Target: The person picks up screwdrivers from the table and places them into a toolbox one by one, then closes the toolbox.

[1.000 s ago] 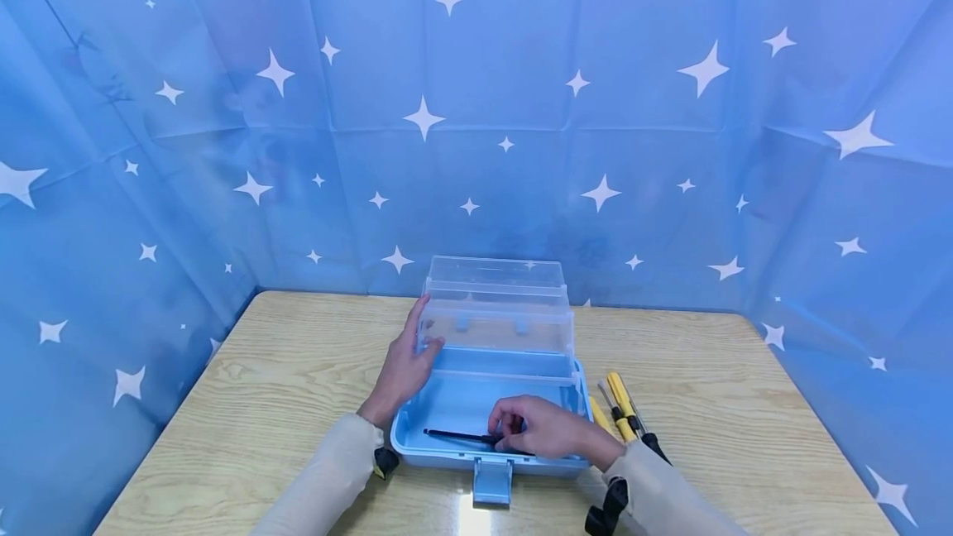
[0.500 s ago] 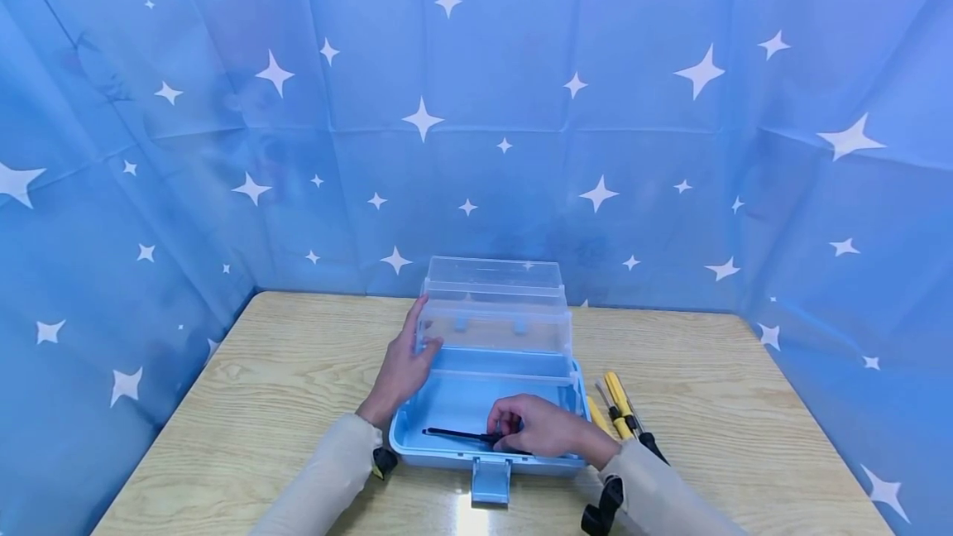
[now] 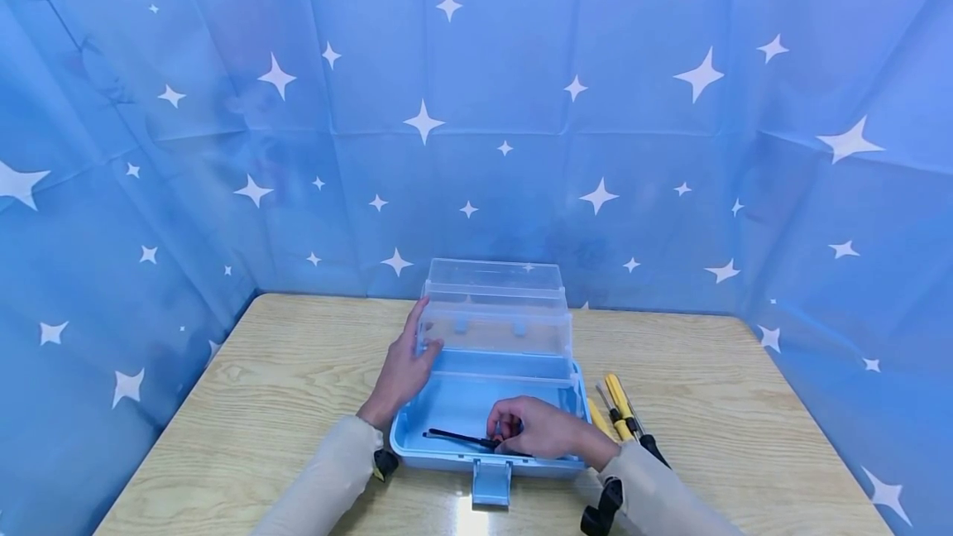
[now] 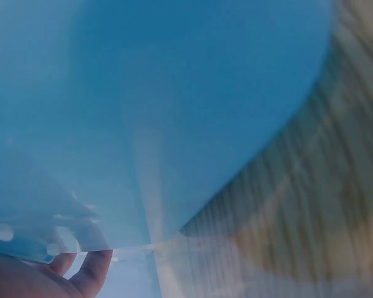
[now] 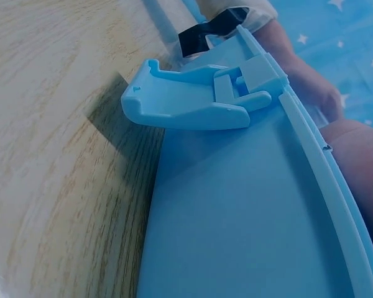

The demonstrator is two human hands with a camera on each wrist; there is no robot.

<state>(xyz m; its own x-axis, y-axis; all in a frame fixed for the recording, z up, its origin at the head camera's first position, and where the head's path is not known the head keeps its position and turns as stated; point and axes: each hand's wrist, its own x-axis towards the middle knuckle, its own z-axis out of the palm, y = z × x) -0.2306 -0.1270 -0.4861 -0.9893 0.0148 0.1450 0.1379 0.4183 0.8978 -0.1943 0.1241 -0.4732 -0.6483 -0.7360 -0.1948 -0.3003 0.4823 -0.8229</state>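
Note:
A light blue toolbox point(image 3: 432, 461) stands on the table with its clear lid and trays point(image 3: 495, 333) raised at the back. My left hand point(image 3: 402, 370) grips the left edge of that clear part, thumb in front. Its curled fingers point(image 4: 92, 273) show at the bottom of the left wrist view. Low inside the box, near the front wall, my right hand point(image 3: 539, 427) pinches a slender black tool point(image 3: 460, 437) whose thin end points left. My fingers cover its thicker part, so its kind is unclear. The latch point(image 5: 180, 96) hangs down at the front.
Right of the box lie several yellow-and-black screwdrivers point(image 3: 618, 394), partly behind my right forearm. The wooden table point(image 3: 313, 362) extends to both sides. A blue star-patterned curtain point(image 3: 506, 64) hangs behind and at the sides.
The thin end of the black tool has lifted slightly, so the tool tilts a little more. Both hands have stayed in nearly the same places.

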